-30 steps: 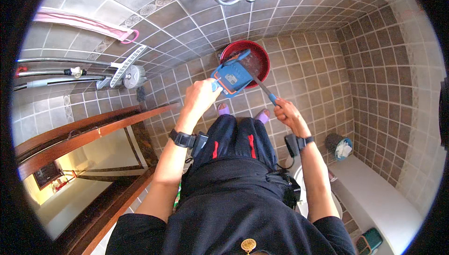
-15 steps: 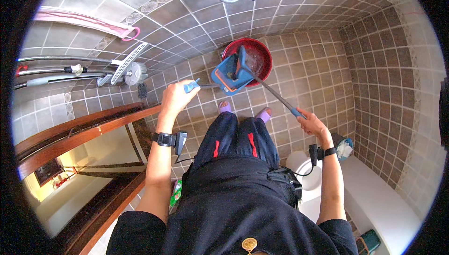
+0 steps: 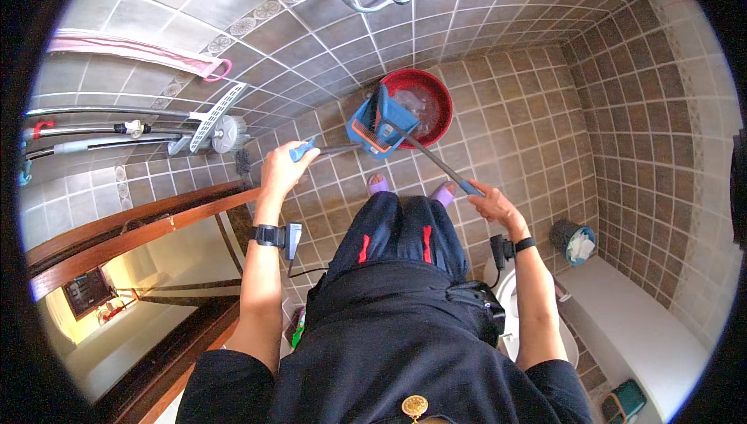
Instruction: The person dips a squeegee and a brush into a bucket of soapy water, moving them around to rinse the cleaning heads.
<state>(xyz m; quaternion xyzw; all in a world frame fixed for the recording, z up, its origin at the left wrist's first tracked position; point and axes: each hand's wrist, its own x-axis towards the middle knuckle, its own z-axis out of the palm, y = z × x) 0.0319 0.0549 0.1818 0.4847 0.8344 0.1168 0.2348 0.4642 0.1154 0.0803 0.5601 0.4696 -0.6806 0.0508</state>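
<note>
Watching remotely, I have the left hand [image 3: 283, 169] with its fingers curled round the handle of the dustpan [image 3: 377, 151], and the right hand [image 3: 496, 204] with its own wrapped about the handle of the broom [image 3: 437, 162]. The broom's head lies over the pan, which overlaps the basin's [image 3: 447, 109] left edge (whether they touch, I can't tell from here). Water [image 3: 419, 105] shows inside the basin.

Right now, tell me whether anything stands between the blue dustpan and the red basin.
Yes: the blue brush head, on the shaft in your right hand, overlaps the dustpan on the side toward the red basin. Nothing else visible intervenes.
</note>
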